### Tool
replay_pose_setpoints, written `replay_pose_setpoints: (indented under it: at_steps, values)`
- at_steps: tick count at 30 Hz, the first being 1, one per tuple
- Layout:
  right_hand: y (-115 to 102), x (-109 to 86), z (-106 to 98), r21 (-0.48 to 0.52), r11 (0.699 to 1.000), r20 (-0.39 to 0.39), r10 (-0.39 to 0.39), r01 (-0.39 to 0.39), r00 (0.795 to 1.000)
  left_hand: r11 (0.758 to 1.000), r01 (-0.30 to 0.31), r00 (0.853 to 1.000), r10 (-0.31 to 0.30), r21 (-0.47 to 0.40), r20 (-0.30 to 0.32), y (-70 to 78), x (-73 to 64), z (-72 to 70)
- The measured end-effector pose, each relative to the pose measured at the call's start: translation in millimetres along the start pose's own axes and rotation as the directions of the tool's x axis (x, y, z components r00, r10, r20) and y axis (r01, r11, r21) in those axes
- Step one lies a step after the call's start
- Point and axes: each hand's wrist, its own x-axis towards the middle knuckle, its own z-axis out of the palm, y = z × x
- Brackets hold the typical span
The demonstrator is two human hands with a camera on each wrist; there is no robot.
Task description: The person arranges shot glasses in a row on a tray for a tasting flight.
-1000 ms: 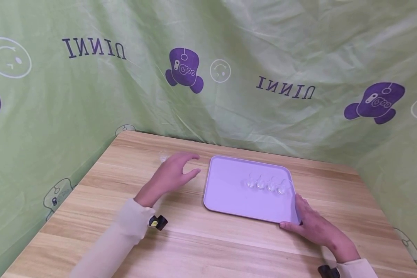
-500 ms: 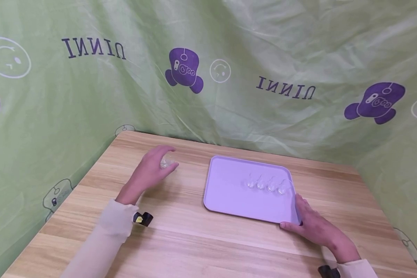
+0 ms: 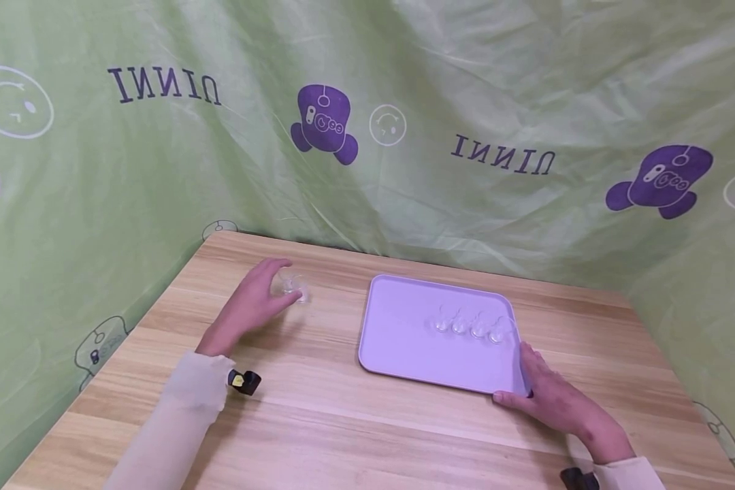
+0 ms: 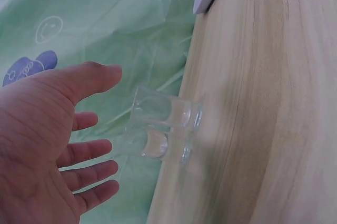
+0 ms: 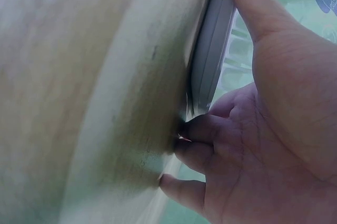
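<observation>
Two small clear shot glasses (image 4: 178,112) stand side by side on the wooden table at the left, upright. My left hand (image 3: 249,299) is just beside them, thumb and fingers spread apart; in the left wrist view a gap shows between the fingertips and the glass. A lilac rectangular tray (image 3: 398,347) lies flat near the middle of the table. On its right half several similar clear glasses (image 3: 459,327) form a row. My right hand (image 3: 554,393) holds the tray's near right corner, thumb along the front edge and fingers along the right side.
The wooden table (image 3: 343,422) reaches back to a green printed curtain (image 3: 251,156), which hangs behind it and along both sides. Bare wood lies between the two glasses and the tray's left rim.
My left hand has moved left, away from the tray, to the two glasses, which now show between thumb and fingers. The right hand and the tray have stayed in place.
</observation>
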Motion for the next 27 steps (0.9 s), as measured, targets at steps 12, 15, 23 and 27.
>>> replay_pose_setpoints:
  at_steps: [12,15,23,27]
  values:
    - [0.3,0.0,0.6,-0.007,1.0,-0.003,0.001,-0.001,1.0,1.0,0.026,0.999,-0.026,-0.016,0.028,-18.0,7.2,4.8]
    - [0.1,-0.9,0.7,-0.007,1.0,-0.003,0.005,-0.005,1.0,0.999,0.034,0.998,-0.032,-0.037,0.046,-21.2,9.6,5.1]
    - [-0.2,-1.4,-0.5,-0.016,1.0,-0.001,0.007,-0.007,1.0,0.996,0.006,0.997,0.001,-0.088,0.079,-26.6,15.4,8.2]
    - [-0.8,-0.7,-1.3,-0.016,1.0,-0.002,0.0,0.0,1.0,0.994,-0.009,0.998,0.017,-0.108,0.068,-29.3,17.7,10.6]
